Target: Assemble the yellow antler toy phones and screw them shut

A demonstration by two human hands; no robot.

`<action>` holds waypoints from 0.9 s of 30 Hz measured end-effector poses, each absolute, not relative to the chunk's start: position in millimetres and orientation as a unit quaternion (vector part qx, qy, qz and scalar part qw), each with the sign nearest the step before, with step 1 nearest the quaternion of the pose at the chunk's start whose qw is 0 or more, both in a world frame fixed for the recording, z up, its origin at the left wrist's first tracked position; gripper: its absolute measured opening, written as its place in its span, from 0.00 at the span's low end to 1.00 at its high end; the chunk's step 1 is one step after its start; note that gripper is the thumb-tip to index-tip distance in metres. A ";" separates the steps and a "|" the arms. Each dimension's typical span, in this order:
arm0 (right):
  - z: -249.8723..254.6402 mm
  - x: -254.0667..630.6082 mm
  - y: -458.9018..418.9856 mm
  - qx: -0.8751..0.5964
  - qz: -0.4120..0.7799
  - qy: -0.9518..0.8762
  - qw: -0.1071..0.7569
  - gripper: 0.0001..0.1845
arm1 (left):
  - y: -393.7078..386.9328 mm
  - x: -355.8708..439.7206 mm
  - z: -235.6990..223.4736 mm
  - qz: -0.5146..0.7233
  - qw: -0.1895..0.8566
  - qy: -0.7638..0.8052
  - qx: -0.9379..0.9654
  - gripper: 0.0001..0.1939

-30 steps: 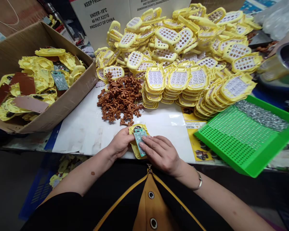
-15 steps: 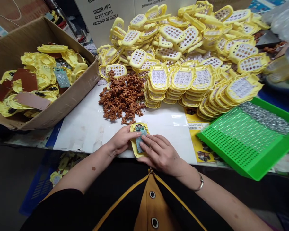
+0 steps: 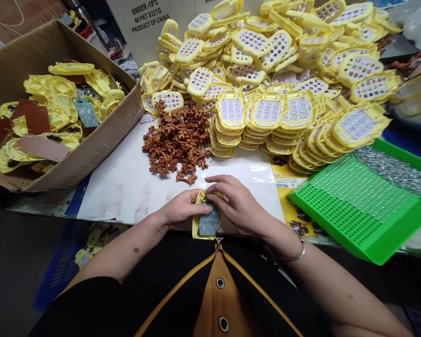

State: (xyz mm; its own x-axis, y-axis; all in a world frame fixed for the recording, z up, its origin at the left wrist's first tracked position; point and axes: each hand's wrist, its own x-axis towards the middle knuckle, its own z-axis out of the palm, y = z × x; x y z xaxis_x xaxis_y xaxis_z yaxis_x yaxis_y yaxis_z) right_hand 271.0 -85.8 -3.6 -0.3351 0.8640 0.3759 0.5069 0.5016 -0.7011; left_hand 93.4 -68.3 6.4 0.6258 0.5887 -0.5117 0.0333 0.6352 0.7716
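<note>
Circuit board (image 3: 209,221) between both hands (image 3: 207,202)

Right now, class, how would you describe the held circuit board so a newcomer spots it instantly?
At the near edge of the white tabletop, find the left hand and right hand. Between them, a yellow shell carries the grey circuit board; the similar board in the cardboard box is untouched.

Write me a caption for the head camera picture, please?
Two hands hold a yellow shell with a green circuit board, near brown pieces and a green tray.
</note>
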 end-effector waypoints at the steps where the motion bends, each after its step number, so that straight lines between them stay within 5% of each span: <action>1: -3.8 271.5 -86.4 -0.443 0.253 -0.777 0.370 0.06 | -68.7 93.6 6.3 0.168 0.816 0.395 0.387 0.16; 11: -3.5 272.8 -101.3 -0.474 0.254 -0.753 0.379 0.08 | -72.6 95.1 4.4 0.162 0.836 0.381 0.360 0.17; 21: -5.3 269.0 -110.3 -0.497 0.073 -0.802 0.323 0.09 | -78.1 98.0 0.4 0.214 0.815 0.423 0.334 0.18; 27: -9.3 268.4 -114.8 -0.485 0.097 -0.832 0.252 0.40 | -76.0 102.9 2.9 0.277 0.786 0.456 0.313 0.18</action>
State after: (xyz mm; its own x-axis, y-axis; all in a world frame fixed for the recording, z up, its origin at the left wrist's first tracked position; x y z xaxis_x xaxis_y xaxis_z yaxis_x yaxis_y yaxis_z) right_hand 268.4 -114.8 -9.3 -0.4026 0.8556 0.3254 0.7578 0.5109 -0.4058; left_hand 102.9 -76.0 2.9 0.4305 0.7212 -0.5427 -0.1506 0.6502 0.7447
